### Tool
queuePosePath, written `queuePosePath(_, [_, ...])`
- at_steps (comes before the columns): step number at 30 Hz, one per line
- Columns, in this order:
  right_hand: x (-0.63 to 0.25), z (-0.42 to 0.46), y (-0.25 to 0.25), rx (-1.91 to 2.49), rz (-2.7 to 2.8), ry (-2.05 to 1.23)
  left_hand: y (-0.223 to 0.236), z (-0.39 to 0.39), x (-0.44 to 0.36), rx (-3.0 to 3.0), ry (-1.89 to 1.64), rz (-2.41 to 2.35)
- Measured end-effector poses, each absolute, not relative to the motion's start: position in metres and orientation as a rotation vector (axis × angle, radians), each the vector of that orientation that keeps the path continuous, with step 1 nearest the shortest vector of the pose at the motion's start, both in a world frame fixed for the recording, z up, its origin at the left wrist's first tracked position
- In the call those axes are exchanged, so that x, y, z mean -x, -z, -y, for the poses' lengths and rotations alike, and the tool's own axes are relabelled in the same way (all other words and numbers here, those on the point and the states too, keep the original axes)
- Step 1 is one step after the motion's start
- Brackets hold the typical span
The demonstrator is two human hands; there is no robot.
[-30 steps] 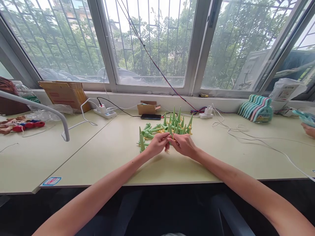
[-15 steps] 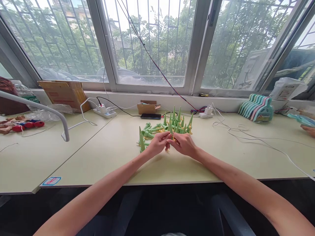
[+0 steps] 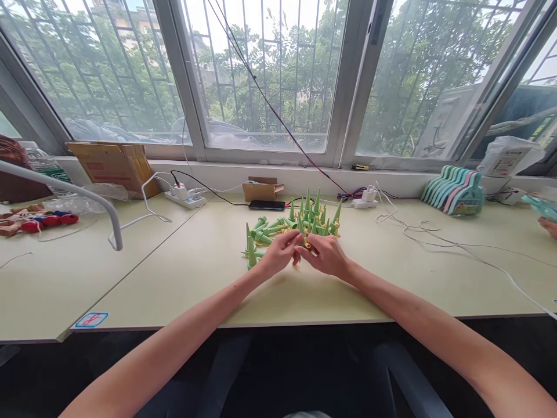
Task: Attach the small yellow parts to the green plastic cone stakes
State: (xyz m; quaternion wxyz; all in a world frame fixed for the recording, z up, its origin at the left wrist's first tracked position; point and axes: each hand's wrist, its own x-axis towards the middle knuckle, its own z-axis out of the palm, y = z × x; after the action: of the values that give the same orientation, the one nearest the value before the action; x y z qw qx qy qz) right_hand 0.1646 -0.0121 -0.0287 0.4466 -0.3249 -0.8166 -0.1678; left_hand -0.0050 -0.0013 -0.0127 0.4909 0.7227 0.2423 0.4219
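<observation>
Between my two hands is a green plastic plant watering spike (image 3: 301, 224), its point up and a small yellow nozzle (image 3: 307, 245) showing low at its front. My left hand (image 3: 279, 252) pinches it from the left. My right hand (image 3: 325, 254) has its fingers closed on the spike's lower part and nozzle. The fingertips partly hide the grip. Just behind the hands, several like spikes (image 3: 317, 204) with yellow parts stand upright. More green spikes (image 3: 261, 237) lie on their sides to the left, near a standing one (image 3: 251, 251).
On the table (image 3: 174, 290), a phone (image 3: 267, 205) lies before a small cardboard box (image 3: 261, 189). Power strips (image 3: 185, 199) and loose white cables (image 3: 418, 230) are at the back. Teal hanger-like pieces (image 3: 455, 194) stand right. Another person's hand (image 3: 549, 227) shows at the right edge.
The yellow nozzle shows a little more toward me between my fingers. My hands stay in nearly the same place. At the far right, the other person's hand and teal item have shifted.
</observation>
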Motion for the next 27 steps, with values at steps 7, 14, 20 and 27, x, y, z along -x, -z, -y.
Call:
queuePosePath(7, [-0.166, 0.012, 0.027, 0.756, 2.024, 0.387, 0.015, 0.001, 0.005, -1.823, -1.106, -0.606])
queuePosePath(14, [-0.168, 0.014, 0.020, 0.698, 2.061, 0.343, 0.009, 0.006, 0.011, -2.218, -1.379, -0.678])
queuePosePath(20, [-0.168, 0.017, 0.017, 0.709, 2.063, 0.309, 0.008, 0.006, 0.016, -2.508, -1.493, -0.674])
queuePosePath(27, [-0.172, 0.015, 0.018, 0.770, 2.082, 0.279, 0.008, 0.006, 0.018, -2.583, -1.474, -0.658])
